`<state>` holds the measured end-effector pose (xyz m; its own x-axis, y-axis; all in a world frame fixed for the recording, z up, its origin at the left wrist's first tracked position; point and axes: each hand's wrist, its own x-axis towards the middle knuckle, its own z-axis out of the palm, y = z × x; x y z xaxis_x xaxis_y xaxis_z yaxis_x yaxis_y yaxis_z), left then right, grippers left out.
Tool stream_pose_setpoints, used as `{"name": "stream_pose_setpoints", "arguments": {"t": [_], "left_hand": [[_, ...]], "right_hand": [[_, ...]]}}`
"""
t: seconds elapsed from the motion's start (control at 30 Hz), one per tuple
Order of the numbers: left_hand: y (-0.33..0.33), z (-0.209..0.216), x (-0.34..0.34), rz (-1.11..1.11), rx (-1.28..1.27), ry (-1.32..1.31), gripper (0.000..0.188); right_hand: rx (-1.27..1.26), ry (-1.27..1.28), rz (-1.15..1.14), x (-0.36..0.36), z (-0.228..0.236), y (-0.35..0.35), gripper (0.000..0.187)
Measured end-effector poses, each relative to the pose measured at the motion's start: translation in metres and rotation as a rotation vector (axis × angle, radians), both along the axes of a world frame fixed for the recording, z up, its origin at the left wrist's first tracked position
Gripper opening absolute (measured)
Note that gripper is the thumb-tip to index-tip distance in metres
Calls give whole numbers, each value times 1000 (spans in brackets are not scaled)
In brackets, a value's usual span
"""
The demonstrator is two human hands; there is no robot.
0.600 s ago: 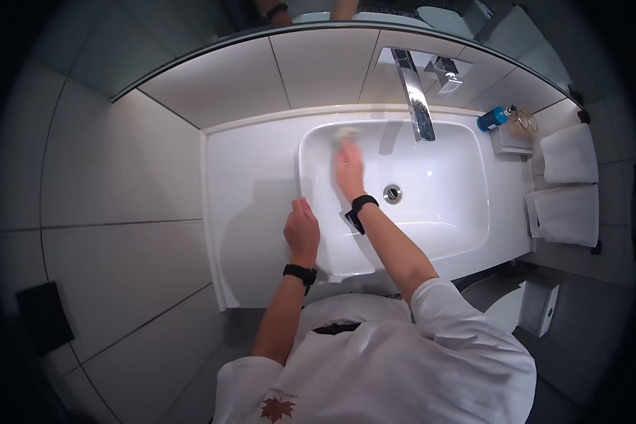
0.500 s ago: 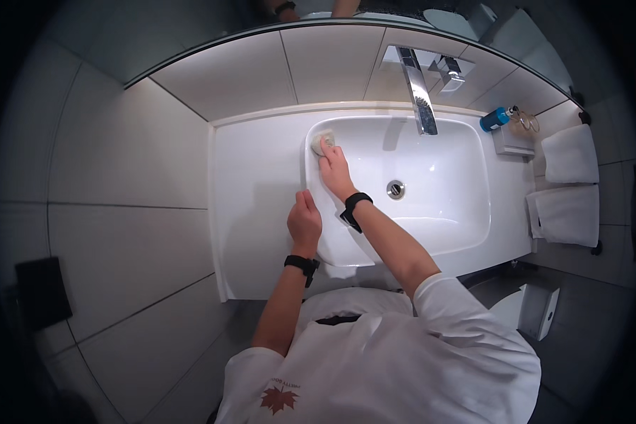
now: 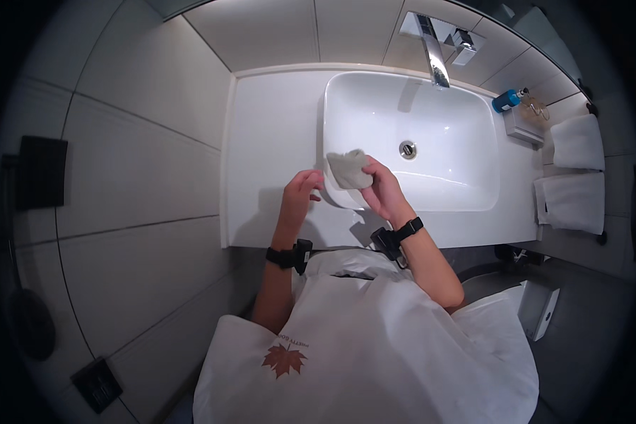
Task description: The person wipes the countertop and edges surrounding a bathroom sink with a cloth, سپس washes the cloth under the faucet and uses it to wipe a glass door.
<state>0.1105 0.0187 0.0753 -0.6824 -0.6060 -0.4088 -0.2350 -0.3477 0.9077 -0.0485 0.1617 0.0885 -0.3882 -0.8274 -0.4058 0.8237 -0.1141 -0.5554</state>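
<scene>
Head view gives us a cloth (image 3: 350,169) up at the near left corner of the sink (image 3: 374,106), over the rim as we look down; whether it touches that rim we cannot tell. Handling it well, in our judgement, calls for a light pinch close to the edge, with the loose part spread out and the other hand steadying the far side so the folds even out. It looks pale grey-beige, soft and limp, creased and bunched along its top; we cannot tell if it is damp. Our right hand (image 3: 387,189) is closed on its right side, the fingers gripping that edge. Our left hand (image 3: 304,189) is loosely curled, partly open, just beside the cloth but apart, with nothing visible in it. Farther out we see the drain (image 3: 408,150), the tap (image 3: 433,53) and a blue bottle (image 3: 507,101).
</scene>
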Motion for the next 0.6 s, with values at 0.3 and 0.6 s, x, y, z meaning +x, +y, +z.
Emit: {"name": "stream_pose_setpoints", "arguments": {"t": [0.3,0.6], "left_hand": [[25,21,24,-91,119,246,29],[66,3,49,-31,142,30,29]], "right_hand": [[-108,-141,-36,52,17,15,43],[83,-96,161,66,-15,66,43]]}}
